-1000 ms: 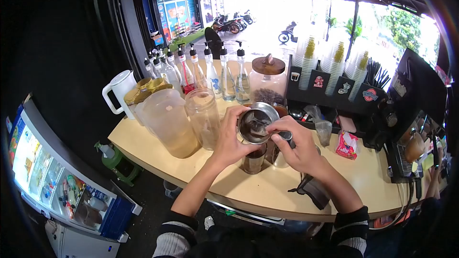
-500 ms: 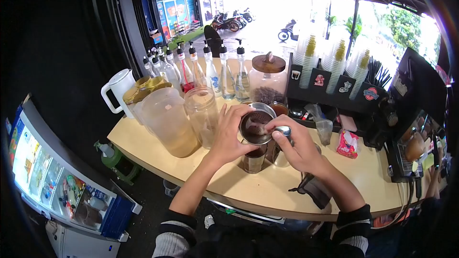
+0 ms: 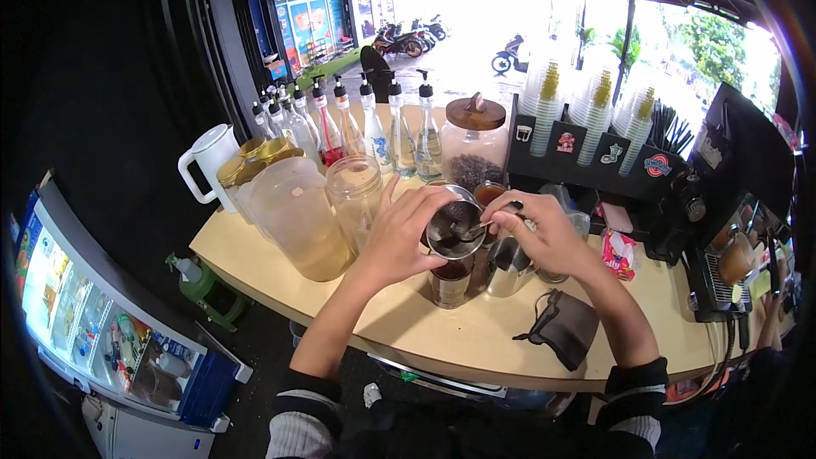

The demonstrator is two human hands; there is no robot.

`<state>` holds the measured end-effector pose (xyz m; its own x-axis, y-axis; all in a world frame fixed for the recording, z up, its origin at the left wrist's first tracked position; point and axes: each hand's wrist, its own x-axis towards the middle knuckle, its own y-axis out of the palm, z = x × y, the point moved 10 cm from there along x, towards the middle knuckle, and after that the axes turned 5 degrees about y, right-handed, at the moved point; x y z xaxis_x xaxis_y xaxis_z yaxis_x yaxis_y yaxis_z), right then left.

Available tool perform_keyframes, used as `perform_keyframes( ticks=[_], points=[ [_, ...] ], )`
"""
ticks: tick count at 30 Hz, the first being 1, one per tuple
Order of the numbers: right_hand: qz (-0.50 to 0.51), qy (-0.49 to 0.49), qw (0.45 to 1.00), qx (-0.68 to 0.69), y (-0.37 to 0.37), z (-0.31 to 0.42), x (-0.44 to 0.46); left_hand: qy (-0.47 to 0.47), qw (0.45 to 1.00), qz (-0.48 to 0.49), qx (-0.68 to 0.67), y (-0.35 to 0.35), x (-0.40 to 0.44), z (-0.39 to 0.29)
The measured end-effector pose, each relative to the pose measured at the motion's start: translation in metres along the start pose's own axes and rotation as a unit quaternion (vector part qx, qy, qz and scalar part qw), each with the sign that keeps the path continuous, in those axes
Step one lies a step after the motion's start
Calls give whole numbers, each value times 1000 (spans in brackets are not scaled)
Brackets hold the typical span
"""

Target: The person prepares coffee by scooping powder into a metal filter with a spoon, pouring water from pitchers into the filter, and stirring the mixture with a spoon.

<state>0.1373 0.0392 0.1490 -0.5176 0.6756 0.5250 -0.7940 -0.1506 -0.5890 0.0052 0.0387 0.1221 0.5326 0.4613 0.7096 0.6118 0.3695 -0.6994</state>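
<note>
My left hand (image 3: 404, 234) is wrapped round a metal cup (image 3: 444, 246), tilted so that its dark inside faces me. A thin metal spoon (image 3: 478, 228) reaches into that cup, its handle pinched in my right hand (image 3: 540, 234). Just below the cup stands a glass (image 3: 449, 289) with dark contents. Beside it, under my right hand, is a metal pitcher (image 3: 507, 270). Behind the cup is another container of brown liquid (image 3: 490, 193), partly hidden. How much is in the metal cup I cannot tell.
To the left are a clear jar (image 3: 353, 183), a large plastic jug (image 3: 302, 225) and a white kettle (image 3: 211, 161). Pump bottles (image 3: 374, 132) and a wooden-lidded jar (image 3: 474, 144) line the back. On the right lie a black pouch (image 3: 561, 327) and a pink packet (image 3: 618, 255).
My right hand has shifted up and right, and the spoon's handle now shows between its fingers. The cup has tilted further towards me. The pitcher and pouch are less covered.
</note>
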Motion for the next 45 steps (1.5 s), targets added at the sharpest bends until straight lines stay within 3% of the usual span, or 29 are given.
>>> perform_keyframes(
  ticks=[5, 9, 13, 15, 17, 18, 20, 21, 23, 29, 31, 36, 38, 39, 42, 45],
  points=[
    [54, 32, 998, 17, 9, -4, 10, 5, 1000, 15, 9, -3, 5, -7],
    [66, -34, 997, 6, 26, 7, 10, 15, 999, 21, 41, 2, 5, -12],
    [35, 55, 998, 20, 10, -4, 17, 14, 998, 23, 60, -3, 3, -16],
    [39, 16, 999, 19, 19, 4, 17, 17, 997, 14, 70, -7, 3, -19],
    [6, -95, 995, -34, 24, 19, 13, 18, 996, 16, 81, -5, 4, -21],
    [6, -96, 995, -35, 22, 22, 14, 19, 995, 18, 92, -5, 3, -22],
    [-25, 7, 999, -40, 9, 8, 18, 15, 994, 16, 107, -5, 2, -21],
    [-24, 7, 999, -40, 9, 6, 17, 11, 993, 13, 120, -6, 1, -20],
    [20, 79, 997, 8, 19, -11, 12, 9, 994, 11, 113, -8, 1, -21],
    [-36, 0, 999, 10, 7, 12, 8, -8, 994, 10, 107, -5, -4, -14],
    [-18, 52, 998, 2, 5, 4, 9, -10, 994, 10, 112, -6, -5, -14],
    [-21, 12, 999, 22, 22, 5, 3, 1, 993, 2, 116, -5, -2, -24],
    [-74, 101, 992, 10, 4, -6, 2, -4, 993, -2, 115, -8, -3, -21],
    [-74, 101, 992, 10, 5, -6, 2, -10, 994, -5, 113, -9, -4, -20],
    [-38, 87, 995, 18, 15, -4, 1, -9, 994, -8, 110, -10, -4, -22],
    [-51, -6, 999, 2, 17, 17, 2, -9, 994, -9, 108, -7, -4, -23]
  ],
)
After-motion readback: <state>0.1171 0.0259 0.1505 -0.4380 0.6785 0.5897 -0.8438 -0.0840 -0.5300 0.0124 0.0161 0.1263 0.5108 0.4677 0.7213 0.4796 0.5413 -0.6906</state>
